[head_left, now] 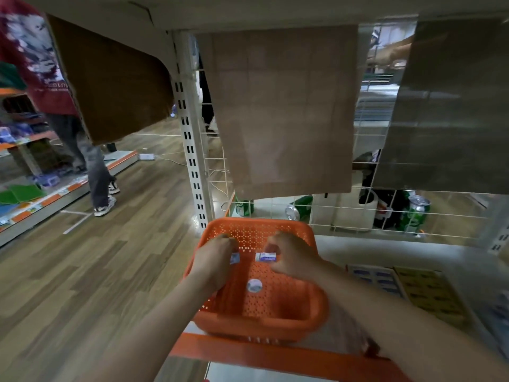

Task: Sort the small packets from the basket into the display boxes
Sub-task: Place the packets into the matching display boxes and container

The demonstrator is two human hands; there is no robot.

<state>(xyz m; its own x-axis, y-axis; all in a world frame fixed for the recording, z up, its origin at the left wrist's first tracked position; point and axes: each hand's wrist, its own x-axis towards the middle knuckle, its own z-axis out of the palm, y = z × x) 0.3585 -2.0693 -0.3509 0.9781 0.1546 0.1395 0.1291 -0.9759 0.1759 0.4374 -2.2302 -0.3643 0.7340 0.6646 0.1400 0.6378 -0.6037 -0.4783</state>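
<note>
Grip: left hand [213,257], right hand [292,255] pinch packets [265,256] in basket [275,307].

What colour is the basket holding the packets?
Orange, with small perforations; the basket shows clearly in the head view.

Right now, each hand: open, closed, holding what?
Left hand: grips a small blue packet.
Right hand: pinches a long white packet.

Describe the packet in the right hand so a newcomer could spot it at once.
Find the orange perforated basket on the shelf, bottom centre. Inside it, the right hand pinches a small white packet with blue print. Unlike the half-hidden packet in the left hand, it lies sideways and shows nearly whole.
</note>
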